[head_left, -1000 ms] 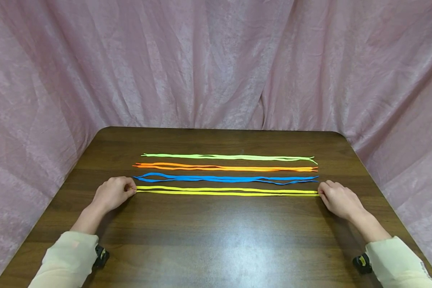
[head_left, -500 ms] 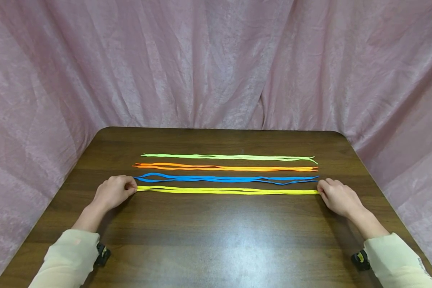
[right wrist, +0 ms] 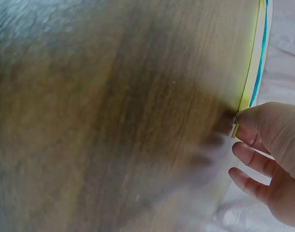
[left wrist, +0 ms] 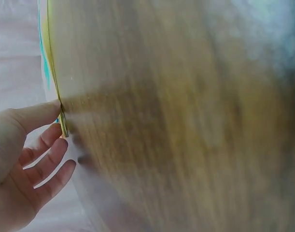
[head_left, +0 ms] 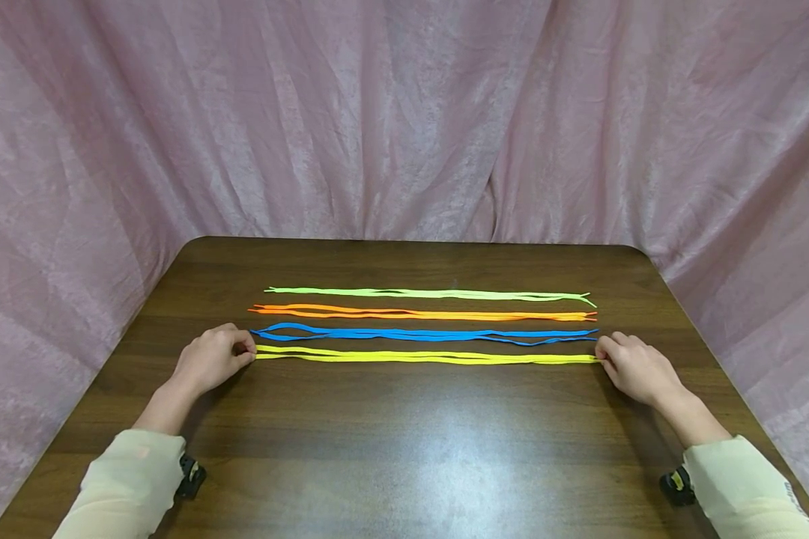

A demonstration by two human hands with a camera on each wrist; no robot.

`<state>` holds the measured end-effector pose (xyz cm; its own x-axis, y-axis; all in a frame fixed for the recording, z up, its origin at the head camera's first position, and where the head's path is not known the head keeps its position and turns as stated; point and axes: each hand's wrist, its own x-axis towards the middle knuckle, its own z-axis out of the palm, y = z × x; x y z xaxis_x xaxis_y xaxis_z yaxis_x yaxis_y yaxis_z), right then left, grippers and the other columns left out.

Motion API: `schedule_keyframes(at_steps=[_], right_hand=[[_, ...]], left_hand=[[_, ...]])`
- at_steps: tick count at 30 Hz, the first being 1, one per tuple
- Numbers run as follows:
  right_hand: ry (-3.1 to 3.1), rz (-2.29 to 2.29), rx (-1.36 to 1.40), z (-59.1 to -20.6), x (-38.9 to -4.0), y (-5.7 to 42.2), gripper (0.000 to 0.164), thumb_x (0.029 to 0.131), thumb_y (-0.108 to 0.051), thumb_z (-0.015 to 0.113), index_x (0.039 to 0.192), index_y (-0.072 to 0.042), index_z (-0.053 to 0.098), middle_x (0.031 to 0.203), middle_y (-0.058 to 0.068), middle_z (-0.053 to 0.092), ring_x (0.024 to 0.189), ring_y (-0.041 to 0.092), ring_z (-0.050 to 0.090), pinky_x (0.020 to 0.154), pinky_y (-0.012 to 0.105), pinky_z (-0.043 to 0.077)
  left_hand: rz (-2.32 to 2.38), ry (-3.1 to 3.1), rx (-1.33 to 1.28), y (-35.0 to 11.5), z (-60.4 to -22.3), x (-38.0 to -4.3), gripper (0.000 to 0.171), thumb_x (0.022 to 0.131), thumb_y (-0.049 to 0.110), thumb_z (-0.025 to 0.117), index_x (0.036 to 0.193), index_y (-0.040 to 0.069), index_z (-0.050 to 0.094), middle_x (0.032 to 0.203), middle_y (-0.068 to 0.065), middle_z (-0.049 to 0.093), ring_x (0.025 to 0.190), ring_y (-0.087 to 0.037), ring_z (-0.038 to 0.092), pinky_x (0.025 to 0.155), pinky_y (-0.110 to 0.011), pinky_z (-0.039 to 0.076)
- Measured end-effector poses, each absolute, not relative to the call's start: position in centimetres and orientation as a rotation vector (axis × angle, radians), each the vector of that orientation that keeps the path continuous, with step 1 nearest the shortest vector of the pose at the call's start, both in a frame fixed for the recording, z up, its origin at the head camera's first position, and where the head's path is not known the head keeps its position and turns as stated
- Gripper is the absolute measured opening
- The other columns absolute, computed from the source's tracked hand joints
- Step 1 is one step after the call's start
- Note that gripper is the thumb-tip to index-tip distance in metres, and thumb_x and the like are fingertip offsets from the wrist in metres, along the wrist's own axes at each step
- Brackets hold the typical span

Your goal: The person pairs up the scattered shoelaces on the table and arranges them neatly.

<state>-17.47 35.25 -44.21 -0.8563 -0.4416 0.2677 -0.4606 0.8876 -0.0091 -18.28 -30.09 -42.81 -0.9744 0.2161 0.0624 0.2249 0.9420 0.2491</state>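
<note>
A pair of yellow shoelaces (head_left: 411,358) stretches side by side across the wooden table (head_left: 404,427), nearest the person. My left hand (head_left: 212,359) pinches their left ends between thumb and forefinger; in the left wrist view the yellow tips (left wrist: 64,126) poke out below the thumb. At the other side my right hand (head_left: 637,369) pinches the right ends, and a short yellow end (right wrist: 235,130) shows under the thumb in the right wrist view. Just beyond lie blue shoelaces (head_left: 404,335), roughly parallel and apart from the yellow ones.
Farther back, orange shoelaces (head_left: 404,314) and pale green shoelaces (head_left: 445,295) lie in parallel rows. A pink curtain (head_left: 404,120) hangs behind the table and on both sides. Dark wrist devices (head_left: 190,477) sit at both sleeves.
The yellow shoelaces have shifted slightly away from the person and their two strands lie closer together, mainly toward the right. Both hands keep their pinch and have moved very little.
</note>
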Motion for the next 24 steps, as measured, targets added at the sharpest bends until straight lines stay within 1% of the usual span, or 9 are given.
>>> schedule_keyframes(at_steps=[4, 10, 15, 21, 24], right_hand=[[-2.792, 0.109, 0.690, -44.2, -17.5, 35.3, 0.021, 0.070, -0.001, 0.069, 0.075, -0.011, 0.052, 0.071, -0.001, 0.048, 0.061, 0.020, 0.048, 0.048, 0.033, 0.036], [-2.820, 0.116, 0.687, -43.9, -17.5, 35.3, 0.018, 0.072, -0.004, 0.070, 0.079, -0.012, 0.055, 0.073, -0.001, 0.051, 0.063, 0.020, 0.051, 0.049, 0.035, 0.039], [-2.821, 0.126, 0.707, -43.3, -17.5, 35.2, 0.019, 0.072, -0.006, 0.072, 0.082, -0.012, 0.058, 0.077, 0.001, 0.054, 0.066, 0.023, 0.055, 0.053, 0.039, 0.044], [-2.775, 0.129, 0.783, -42.6, -18.0, 34.5, 0.020, 0.071, -0.010, 0.074, 0.084, -0.012, 0.060, 0.078, 0.000, 0.055, 0.064, 0.019, 0.054, 0.051, 0.035, 0.043], [-2.736, 0.130, 0.807, -42.3, -18.6, 33.7, 0.018, 0.071, -0.010, 0.074, 0.084, -0.011, 0.061, 0.079, 0.000, 0.056, 0.065, 0.020, 0.055, 0.052, 0.036, 0.044]], left_hand=[[-0.394, -3.052, -0.351, -30.1, -42.8, -18.2, 0.009, 0.078, 0.017, 0.072, 0.075, 0.021, 0.064, 0.079, 0.002, 0.057, 0.064, -0.014, 0.052, 0.051, -0.035, 0.040], [-0.418, -3.072, -0.330, -30.2, -42.4, -18.0, 0.008, 0.076, 0.016, 0.073, 0.078, 0.019, 0.065, 0.077, 0.003, 0.058, 0.065, -0.014, 0.054, 0.052, -0.035, 0.041], [-0.418, -3.067, -0.315, -30.4, -41.8, -17.9, 0.009, 0.076, 0.017, 0.073, 0.078, 0.020, 0.064, 0.076, 0.005, 0.058, 0.065, -0.014, 0.054, 0.052, -0.035, 0.040], [-0.401, -3.027, -0.349, -29.8, -41.3, -18.1, 0.008, 0.076, 0.017, 0.072, 0.078, 0.019, 0.064, 0.075, 0.004, 0.057, 0.066, -0.014, 0.055, 0.054, -0.036, 0.042], [-0.397, -3.018, -0.379, -28.7, -41.1, -18.4, 0.008, 0.076, 0.017, 0.072, 0.077, 0.019, 0.064, 0.075, 0.005, 0.056, 0.065, -0.014, 0.054, 0.054, -0.036, 0.042]])
